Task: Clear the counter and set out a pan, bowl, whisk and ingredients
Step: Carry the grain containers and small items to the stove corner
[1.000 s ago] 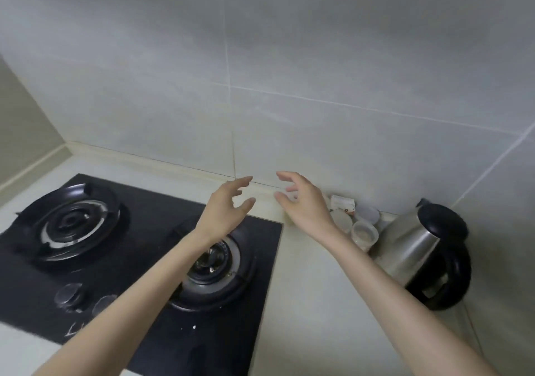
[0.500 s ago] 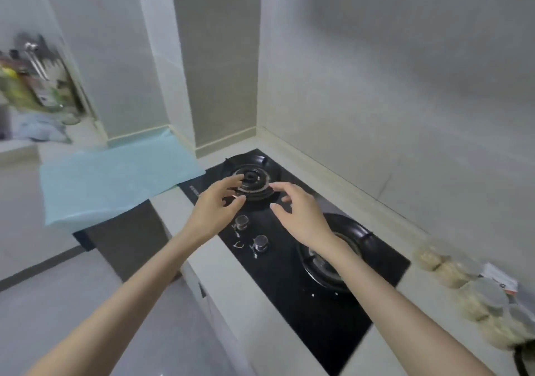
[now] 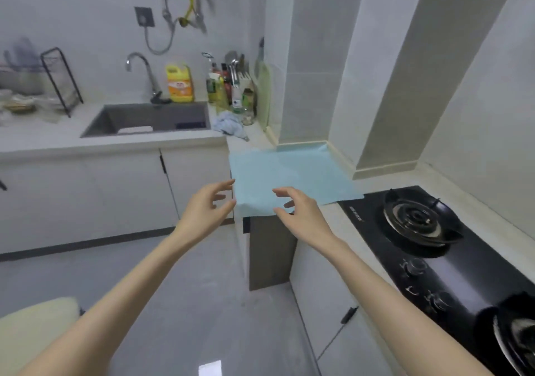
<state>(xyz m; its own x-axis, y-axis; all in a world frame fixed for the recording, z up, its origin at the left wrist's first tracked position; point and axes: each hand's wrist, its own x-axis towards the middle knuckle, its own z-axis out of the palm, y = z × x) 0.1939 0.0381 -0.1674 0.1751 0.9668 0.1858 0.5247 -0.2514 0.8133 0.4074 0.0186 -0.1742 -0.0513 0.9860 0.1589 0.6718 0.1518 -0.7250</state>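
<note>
1. Left hand (image 3: 207,204): centre of the frame, raised in the air, fingers spread and loosely curved. It holds nothing.
2. Right hand (image 3: 301,215): just right of the left hand, palm turned towards it, fingers likewise spread and curved wide. It holds nothing.
3. Both hands overlap the near edge of a light blue sheet (image 3: 289,173). Whether any fingertip touches it cannot be told.
4. Counter (image 3: 405,177): runs from the centre to the lower right of the frame. The blue sheet lies flat on its far end, against the wall corner, one edge hanging over the front.
5. Black gas hob (image 3: 463,274): set into the counter right of the sheet. One burner (image 3: 417,219) shows in full, a second is cut off at the lower right corner.
6. Sink (image 3: 150,118): upper left of centre, with a tap (image 3: 142,68) behind it and a yellow bottle (image 3: 179,83) beside the tap.
7. A cluster of bottles (image 3: 228,86) stands right of the sink. A crumpled cloth (image 3: 230,125) lies in front of them.
8. Wire dish rack (image 3: 58,80): upper left; its contents are blurred.
</note>
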